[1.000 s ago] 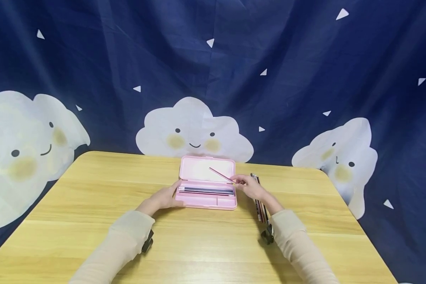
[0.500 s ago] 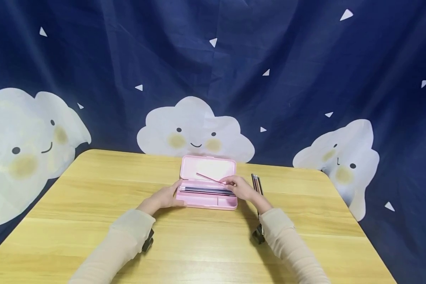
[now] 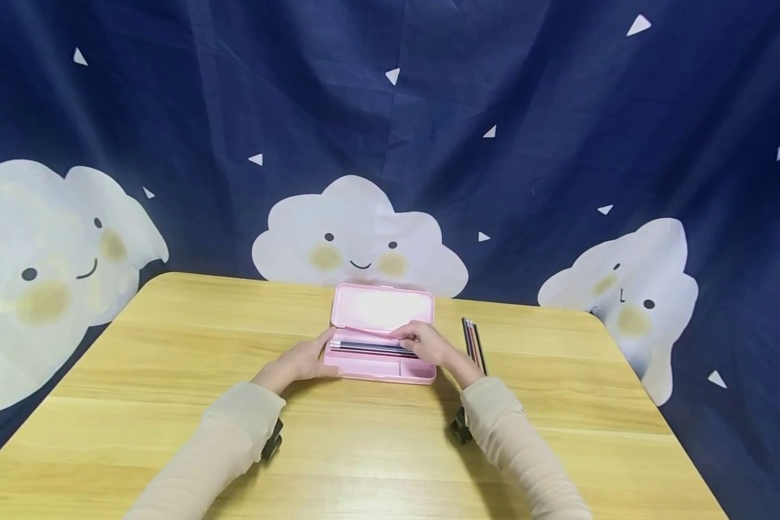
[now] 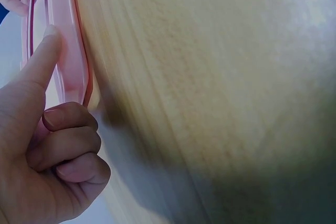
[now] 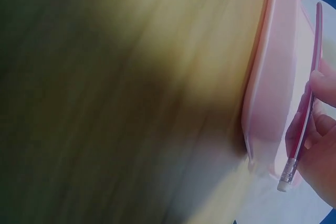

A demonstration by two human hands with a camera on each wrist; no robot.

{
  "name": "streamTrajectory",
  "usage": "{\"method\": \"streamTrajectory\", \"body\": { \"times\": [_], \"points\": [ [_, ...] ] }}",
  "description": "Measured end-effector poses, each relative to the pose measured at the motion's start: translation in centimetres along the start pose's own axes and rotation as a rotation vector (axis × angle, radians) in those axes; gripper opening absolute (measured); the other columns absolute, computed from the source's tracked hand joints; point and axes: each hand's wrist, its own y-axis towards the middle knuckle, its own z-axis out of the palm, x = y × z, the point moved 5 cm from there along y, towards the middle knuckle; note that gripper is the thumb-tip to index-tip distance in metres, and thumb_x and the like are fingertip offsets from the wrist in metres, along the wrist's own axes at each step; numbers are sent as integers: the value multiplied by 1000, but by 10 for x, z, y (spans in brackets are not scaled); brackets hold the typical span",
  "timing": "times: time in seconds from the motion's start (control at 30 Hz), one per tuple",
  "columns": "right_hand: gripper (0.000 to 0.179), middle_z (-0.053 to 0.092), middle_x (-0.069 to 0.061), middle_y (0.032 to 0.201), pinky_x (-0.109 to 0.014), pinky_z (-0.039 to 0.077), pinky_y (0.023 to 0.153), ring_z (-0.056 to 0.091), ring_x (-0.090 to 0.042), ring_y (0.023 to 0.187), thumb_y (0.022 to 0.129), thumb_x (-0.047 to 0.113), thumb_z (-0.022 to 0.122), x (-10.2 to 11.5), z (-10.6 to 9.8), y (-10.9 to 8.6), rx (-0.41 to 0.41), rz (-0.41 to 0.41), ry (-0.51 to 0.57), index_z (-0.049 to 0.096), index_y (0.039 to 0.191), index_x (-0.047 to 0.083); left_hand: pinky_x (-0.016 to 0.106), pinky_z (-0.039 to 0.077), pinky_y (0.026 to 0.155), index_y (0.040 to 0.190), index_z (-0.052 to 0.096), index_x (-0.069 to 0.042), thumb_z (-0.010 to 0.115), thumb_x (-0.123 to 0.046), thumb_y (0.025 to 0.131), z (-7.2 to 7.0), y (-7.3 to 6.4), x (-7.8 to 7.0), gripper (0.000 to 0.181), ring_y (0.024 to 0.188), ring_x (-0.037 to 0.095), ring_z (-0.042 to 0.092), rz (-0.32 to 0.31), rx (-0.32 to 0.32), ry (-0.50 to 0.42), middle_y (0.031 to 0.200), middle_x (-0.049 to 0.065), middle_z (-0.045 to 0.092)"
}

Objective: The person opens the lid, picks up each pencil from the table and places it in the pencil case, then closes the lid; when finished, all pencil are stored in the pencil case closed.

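Observation:
A pink pencil case [image 3: 364, 367] stands with its lid up, several dark pencils [image 3: 370, 348] lying in its long compartment. My left hand [image 3: 301, 360] grips the case's left end. In the left wrist view one finger [image 4: 44, 59] stretches along the case while the others curl at its end. Over the back of the compartment, my right hand [image 3: 425, 343] pinches a red pencil [image 3: 367, 332] lengthwise along the case. The right wrist view shows that pencil's white eraser and silver ferrule [image 5: 287, 172] sticking out past the fingers.
More pencils [image 3: 473, 345] lie in a bundle on the wooden table [image 3: 364, 448], just right of the case and partly behind the right forearm. A smaller compartment [image 3: 417, 370] sits at the case's front right. A dark blue cloth with clouds [image 3: 364, 238] hangs behind the table.
My right hand has moved left and brought the red pencil from over the lid down to the compartment, turning it nearly level with the case. The left hand has stayed at the case.

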Motion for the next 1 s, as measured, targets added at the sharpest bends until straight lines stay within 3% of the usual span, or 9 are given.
{"method": "streamTrajectory", "body": {
  "times": [0.47, 1.0],
  "points": [
    [22, 62, -10, 82, -20, 44, 68, 49, -11, 73, 82, -6, 58, 2, 12, 13, 55, -12, -75, 67, 102, -3, 52, 35, 98, 144, 22, -3, 73, -36, 74, 0, -2, -1, 92, 116, 46, 44, -11, 3, 1, 127, 35, 43],
    [22, 61, -9, 85, -22, 45, 74, 54, -16, 80, 83, -6, 58, -2, 15, 21, 45, 65, -86, 69, 100, 1, 54, 33, 98, 144, 21, -4, 73, -36, 73, 0, 0, 1, 94, 117, 47, 43, -8, 1, -16, 129, 35, 42]
  ]
}}
